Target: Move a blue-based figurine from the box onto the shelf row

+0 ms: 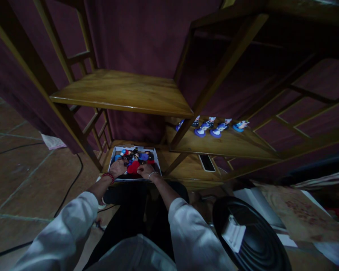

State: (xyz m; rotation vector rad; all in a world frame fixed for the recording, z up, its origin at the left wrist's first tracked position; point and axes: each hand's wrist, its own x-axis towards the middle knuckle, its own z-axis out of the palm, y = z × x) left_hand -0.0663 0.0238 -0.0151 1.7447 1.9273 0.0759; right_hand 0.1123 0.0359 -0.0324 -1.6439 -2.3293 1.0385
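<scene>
A shallow white-sided box (158, 165) holds a jumble of small figurines (134, 153), with blue, red, black and white parts. Both hands reach into it. My left hand (118, 168), with a red bead bracelet at the wrist, is over the box's left side, its fingers curled down among the figurines; what they hold is hidden. My right hand (145, 171), wearing a silvery bracelet, has its fingers pinched at the right edge of a red rounded piece (133, 167). That piece lies between the two hands and looks like a figurine base.
Several figurines on round blue and purple bases (220, 130) stand on the wooden shelf (243, 145) at right. Below it lies a phone (206, 163). A higher shelf board (124, 92) overhangs the box. A black ribbed stool (254, 241) with papers (234, 233) is at lower right.
</scene>
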